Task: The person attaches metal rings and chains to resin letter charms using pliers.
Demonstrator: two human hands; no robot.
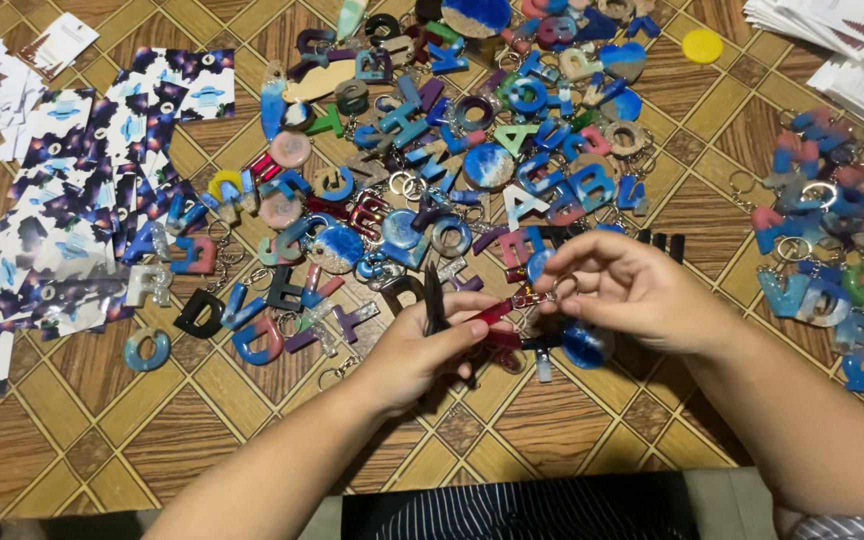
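Observation:
My left hand (422, 350) grips a dark red resin keychain piece (495, 313) between thumb and fingers, with a dark tool-like piece (434, 298) sticking up beside the thumb. My right hand (624, 290) pinches the small metal ring and chain (537, 295) at the red piece's end. Both hands meet just in front of a big pile of coloured resin letter keychains (452, 150). A round blue resin disc (586, 345) lies under my right hand.
Printed backing cards with a blue-and-white pattern (82, 220) are spread at the left. A second heap of letter keychains (837, 250) lies at the right, stacked white cards (842, 50) at the far right, a yellow round lid (702, 45) near them. The wooden surface has a diamond pattern.

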